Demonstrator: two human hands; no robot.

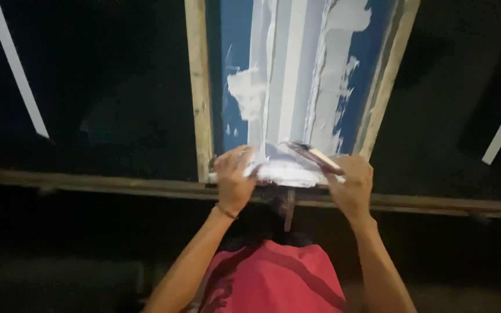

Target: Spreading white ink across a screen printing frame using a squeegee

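Gripping the paste-coated squeegee (285, 171): we are clenching our left hand (234, 174) and right hand (352, 184) on its ends, pressing it across the blue, wood-framed screen (297, 69).

- There is one view only, from a camera on the person's head, so no second view shares any of the scene.
- It looks steeply down and forward along the person's own arms; the red clothing (273, 278) fills the bottom edge.
- It sits close: both hands, the left hand (234, 177) and the right hand (352, 182), lie near the middle of the picture.
- Ahead of the hands the framed screen (201, 87) runs away to the top edge, cut off there.
- Either side falls into darkness, crossed by pale strips (15, 66).
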